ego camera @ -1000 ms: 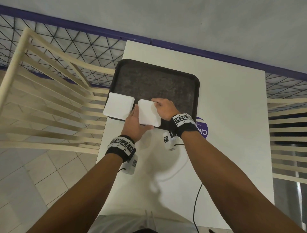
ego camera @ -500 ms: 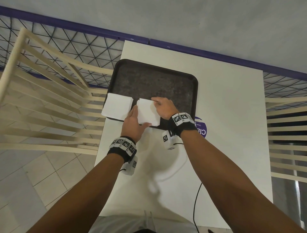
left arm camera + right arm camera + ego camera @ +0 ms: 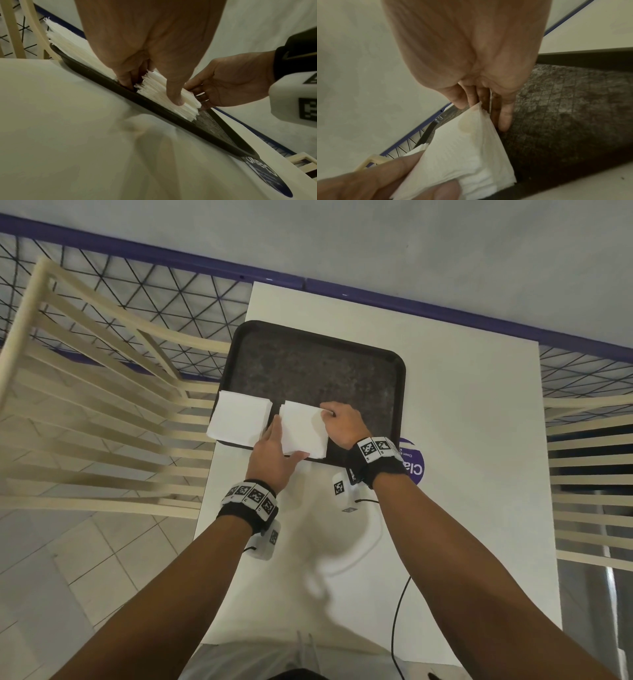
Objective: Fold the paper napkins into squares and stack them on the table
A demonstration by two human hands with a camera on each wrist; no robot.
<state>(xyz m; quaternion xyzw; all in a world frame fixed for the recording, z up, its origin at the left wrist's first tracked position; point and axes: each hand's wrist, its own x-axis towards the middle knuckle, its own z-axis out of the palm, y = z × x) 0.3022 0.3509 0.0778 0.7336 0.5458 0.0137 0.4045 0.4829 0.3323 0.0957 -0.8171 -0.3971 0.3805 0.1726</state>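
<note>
Little change from second ago: my left hand (image 3: 274, 455) still clamps right napkin stack (image 3: 303, 431) on tray (image 3: 394, 392) near edge; my right hand (image 3: 342, 424) pinches top-sheet far corner, now slightly lifted. Peel-off next, fold pending.

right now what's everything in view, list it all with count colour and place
napkin stacks: two, white, side by side on the near edge of the tray, the left one overhanging it
tray: one, dark, far left part of the table
table: one, white, centre
sticker: one, purple, on the table under the right wrist
chairs: two, cream slatted, either side of the table
left hand: grips the right stack's left side
right hand: pinches that stack's far right corner
</note>
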